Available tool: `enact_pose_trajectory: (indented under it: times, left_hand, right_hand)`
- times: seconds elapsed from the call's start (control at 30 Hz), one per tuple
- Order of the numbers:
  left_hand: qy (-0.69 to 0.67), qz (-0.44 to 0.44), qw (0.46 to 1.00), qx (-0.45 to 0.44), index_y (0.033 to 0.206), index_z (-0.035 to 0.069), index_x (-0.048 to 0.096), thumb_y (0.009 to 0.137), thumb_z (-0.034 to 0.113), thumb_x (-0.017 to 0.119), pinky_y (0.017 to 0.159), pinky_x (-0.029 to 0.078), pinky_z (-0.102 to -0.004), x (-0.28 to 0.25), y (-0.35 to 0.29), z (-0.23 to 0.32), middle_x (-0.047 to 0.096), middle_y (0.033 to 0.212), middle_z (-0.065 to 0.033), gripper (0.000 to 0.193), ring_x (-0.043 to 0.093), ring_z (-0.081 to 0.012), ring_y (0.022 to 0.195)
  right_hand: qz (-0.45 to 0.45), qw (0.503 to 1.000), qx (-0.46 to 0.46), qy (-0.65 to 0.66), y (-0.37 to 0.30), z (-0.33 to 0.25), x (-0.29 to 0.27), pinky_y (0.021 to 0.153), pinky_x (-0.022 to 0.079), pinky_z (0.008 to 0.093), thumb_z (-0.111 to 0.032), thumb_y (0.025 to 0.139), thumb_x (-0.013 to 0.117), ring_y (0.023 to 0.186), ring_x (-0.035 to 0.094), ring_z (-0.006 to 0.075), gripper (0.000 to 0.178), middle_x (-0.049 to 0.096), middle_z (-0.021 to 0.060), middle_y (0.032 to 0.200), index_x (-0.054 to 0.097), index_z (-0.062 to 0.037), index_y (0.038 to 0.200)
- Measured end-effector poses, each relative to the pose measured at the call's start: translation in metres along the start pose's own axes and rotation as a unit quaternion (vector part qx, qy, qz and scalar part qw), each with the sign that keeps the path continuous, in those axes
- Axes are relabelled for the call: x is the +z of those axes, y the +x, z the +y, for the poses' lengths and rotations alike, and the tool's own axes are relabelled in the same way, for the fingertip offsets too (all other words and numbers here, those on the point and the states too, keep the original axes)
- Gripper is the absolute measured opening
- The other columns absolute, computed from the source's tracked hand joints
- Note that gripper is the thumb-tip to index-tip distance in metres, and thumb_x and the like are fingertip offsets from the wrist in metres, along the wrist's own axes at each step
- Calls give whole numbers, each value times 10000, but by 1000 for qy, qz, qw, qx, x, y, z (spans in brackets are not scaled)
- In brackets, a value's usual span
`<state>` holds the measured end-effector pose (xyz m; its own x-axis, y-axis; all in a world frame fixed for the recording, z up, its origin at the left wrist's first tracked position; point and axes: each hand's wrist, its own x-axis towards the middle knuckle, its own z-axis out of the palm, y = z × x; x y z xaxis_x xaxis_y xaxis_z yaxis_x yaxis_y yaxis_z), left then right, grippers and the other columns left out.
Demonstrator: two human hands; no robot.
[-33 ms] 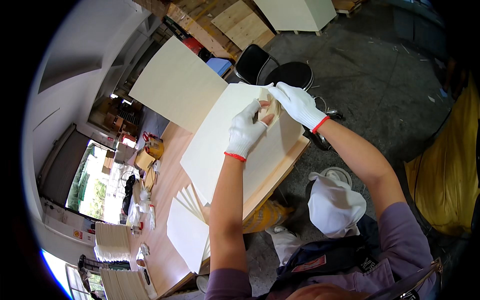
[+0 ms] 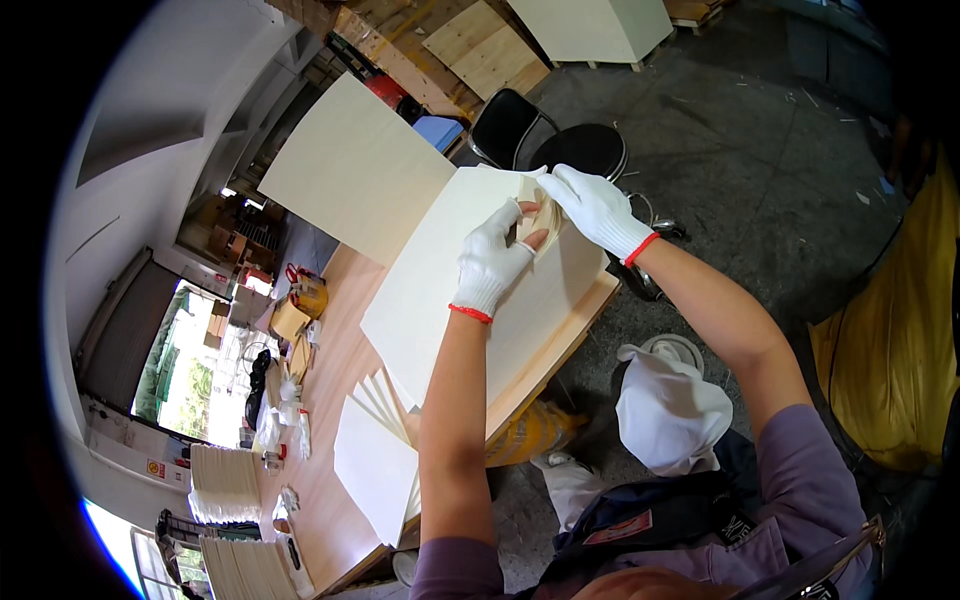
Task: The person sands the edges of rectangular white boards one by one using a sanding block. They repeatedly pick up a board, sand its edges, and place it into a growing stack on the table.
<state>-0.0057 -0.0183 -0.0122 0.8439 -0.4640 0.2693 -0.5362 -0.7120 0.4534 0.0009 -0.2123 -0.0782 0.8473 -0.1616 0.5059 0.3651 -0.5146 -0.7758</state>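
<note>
A stack of large cream paper sheets (image 2: 445, 270) lies on the wooden table, its far right corner bent up into a fan of edges. My left hand (image 2: 492, 258), in a white glove with a red cuff, has bare thumb and fingertip against those fanned edges. My right hand (image 2: 598, 212), gloved the same way, is closed over the sheets' far right corner. Its fingertips are partly hidden behind the paper. The two hands are close together, with the lifted sheets between them.
Near my left arm, smaller sheets (image 2: 375, 465) lie fanned on the table (image 2: 335, 345). Another large sheet (image 2: 360, 165) juts past its far side. A black chair (image 2: 580, 150) stands beyond. Paper stacks (image 2: 222, 485) sit at left; yellow material (image 2: 885, 340) hangs at right.
</note>
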Motion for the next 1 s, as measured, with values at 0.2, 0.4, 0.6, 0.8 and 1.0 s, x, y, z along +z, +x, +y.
enact_pose_trajectory:
  times: [0.2, 0.4, 0.6, 0.8, 1.0]
  left_hand:
    - [-18, 13, 1000, 2, 1273, 115, 711, 924, 175, 772, 736, 466, -274, 0, -1, -2, 514, 806, 13, 359, 490, -99, 765]
    - [-35, 10, 999, 9, 1295, 133, 709, 919, 156, 765, 730, 463, -270, 1, -1, -2, 501, 806, 0, 381, 484, -106, 763]
    - [119, -4, 990, 79, 1398, 221, 651, 885, 185, 737, 937, 573, -421, -5, -11, 5, 734, 1237, -127, 522, 719, -344, 1077]
    - [123, 28, 991, 49, 1454, 225, 618, 887, 187, 713, 978, 567, -429, 2, -7, 4, 710, 1292, -146, 576, 699, -371, 1130]
    - [22, 30, 997, 70, 1394, 83, 660, 936, 170, 696, 966, 568, -387, 15, 1, -24, 739, 1262, -163, 468, 731, -298, 1125]
  right_hand:
    - [-9, 1000, 5, -4, 1, -1, 0, 786, 507, 543, -546, 1096, 394, 956, 674, 453, 510, 715, 230, 982, 645, -105, 1145]
    - [-2, 1000, -6, -7, 0, 1, -1, 748, 500, 542, -521, 1104, 400, 907, 674, 447, 490, 705, 226, 926, 642, -95, 1096]
    - [-2, 997, -56, -54, -5, -9, -24, 766, 491, 502, -576, 1070, 440, 938, 674, 426, 519, 692, 195, 955, 628, -92, 1065]
    - [-89, 982, 44, -161, -5, 10, -44, 750, 525, 511, -649, 994, 502, 866, 712, 394, 584, 719, 192, 892, 654, -85, 963]
    - [-120, 969, -66, -204, -1, 7, -38, 663, 533, 508, -586, 912, 576, 777, 714, 391, 527, 712, 194, 804, 717, -79, 914]
